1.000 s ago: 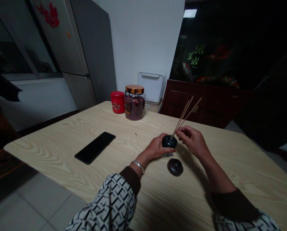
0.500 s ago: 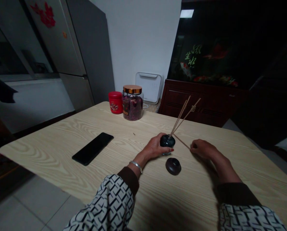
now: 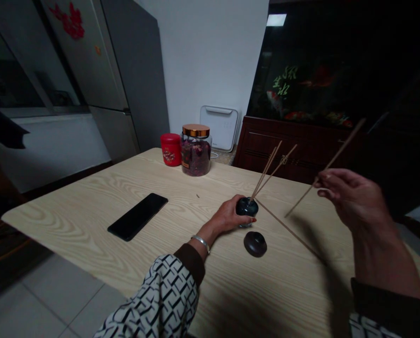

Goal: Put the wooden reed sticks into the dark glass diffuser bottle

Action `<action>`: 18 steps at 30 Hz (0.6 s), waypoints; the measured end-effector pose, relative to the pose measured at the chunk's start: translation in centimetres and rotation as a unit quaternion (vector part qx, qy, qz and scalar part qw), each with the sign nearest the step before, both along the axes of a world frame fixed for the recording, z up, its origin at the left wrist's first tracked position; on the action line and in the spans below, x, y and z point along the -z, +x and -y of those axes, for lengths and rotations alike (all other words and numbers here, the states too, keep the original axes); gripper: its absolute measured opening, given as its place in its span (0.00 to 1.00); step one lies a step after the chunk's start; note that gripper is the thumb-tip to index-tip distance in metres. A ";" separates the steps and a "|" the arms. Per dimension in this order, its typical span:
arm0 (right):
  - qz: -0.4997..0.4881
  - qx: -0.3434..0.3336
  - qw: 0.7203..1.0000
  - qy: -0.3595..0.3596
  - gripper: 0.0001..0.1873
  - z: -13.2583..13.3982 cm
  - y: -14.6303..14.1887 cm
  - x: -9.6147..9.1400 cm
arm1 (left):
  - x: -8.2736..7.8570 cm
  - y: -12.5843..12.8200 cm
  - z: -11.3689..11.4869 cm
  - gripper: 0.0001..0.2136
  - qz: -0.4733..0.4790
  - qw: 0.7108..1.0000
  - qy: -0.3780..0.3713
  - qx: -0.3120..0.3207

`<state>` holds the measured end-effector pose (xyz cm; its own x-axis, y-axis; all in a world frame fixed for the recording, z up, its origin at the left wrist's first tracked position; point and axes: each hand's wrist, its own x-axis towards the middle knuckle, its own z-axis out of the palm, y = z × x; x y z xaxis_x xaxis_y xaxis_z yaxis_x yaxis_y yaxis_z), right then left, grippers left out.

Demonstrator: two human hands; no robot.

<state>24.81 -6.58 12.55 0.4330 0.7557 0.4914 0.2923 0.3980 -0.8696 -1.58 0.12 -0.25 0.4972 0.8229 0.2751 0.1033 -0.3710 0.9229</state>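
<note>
On the table stands a small dark glass diffuser bottle (image 3: pixel 247 209), with several thin reed sticks (image 3: pixel 264 173) leaning out of its neck. My left hand (image 3: pixel 229 213) is wrapped around the bottle from its left side. Raised to the right of it, my right hand (image 3: pixel 351 192) pinches one brown reed stick (image 3: pixel 342 148), which slants with its lower end above the tabletop. Another reed stick (image 3: pixel 291 231) runs from beside the bottle across the table to the right. A round dark brown lid (image 3: pixel 255 244) lies just in front of the bottle.
A black phone (image 3: pixel 138 217) lies to the left on the wooden table (image 3: pixel 90 197). At the back stand a red canister (image 3: pixel 171 150) and a copper-lidded jar (image 3: pixel 196 152) of dried flowers. A tiny brown scrap (image 3: pixel 198 195) rests mid-table. Behind is a fish tank (image 3: pixel 312 70).
My right hand has risen from near the tabletop and moved right, and now holds a reed stick in the air. My left hand stays around the bottle.
</note>
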 end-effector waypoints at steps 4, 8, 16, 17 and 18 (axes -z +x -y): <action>-0.125 -0.003 0.988 0.087 0.12 0.3 -4.5 -0.8 | 0.0 0.0 0.0 0.32 0.000 1.000 0.003 0.001; -0.065 -0.030 0.994 0.084 0.11 -0.5 -7.5 0.8 | -0.1 -0.1 0.0 0.32 -0.003 1.000 0.010 0.006; 0.008 -0.057 0.998 0.029 0.11 -1.0 -8.7 2.4 | -0.2 -0.1 0.1 0.32 -0.009 1.000 0.017 0.002; 0.018 -0.067 0.997 0.016 0.12 -1.2 -8.7 2.8 | -0.3 -0.1 0.1 0.32 -0.007 1.000 0.015 0.002; 0.033 -0.074 0.997 0.001 0.12 -1.4 -8.8 3.3 | -0.3 -0.1 0.1 0.32 -0.006 1.000 0.013 0.001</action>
<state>16.03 -5.16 9.23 0.2840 0.8082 0.5158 0.2860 0.4421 -0.8502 -1.64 -0.01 0.02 0.5029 0.8143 0.2899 0.1135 -0.3947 0.9118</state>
